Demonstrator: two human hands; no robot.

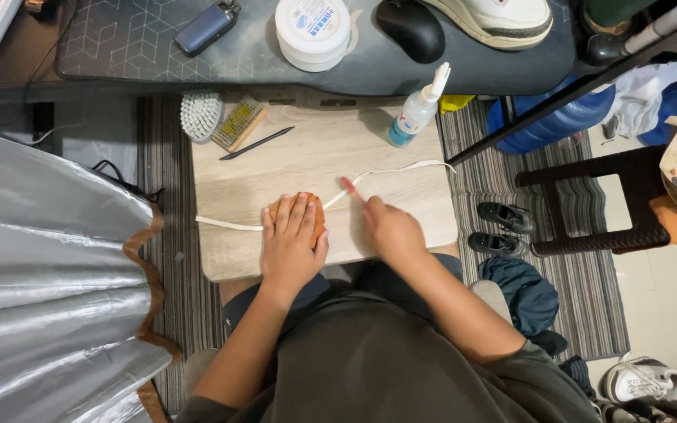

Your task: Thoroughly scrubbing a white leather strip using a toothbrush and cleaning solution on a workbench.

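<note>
My left hand (291,239) lies flat on top of an orange-brown brush or sponge (316,215), pressing it down on a white shoelace (389,172) that runs across a light wooden board (315,157). My right hand (389,229) rests on the board just right of it, index finger stretched out onto the lace, nothing held in it. The lace runs from the board's left edge to its upper right.
At the board's far edge lie a white brush (200,115), a wooden brush (238,122), a thin black tool (256,143) and a squeeze bottle (418,110). Beyond are a white tub (312,31), a black mouse (410,28) and a sneaker (503,19). A dark stool (589,204) stands to the right.
</note>
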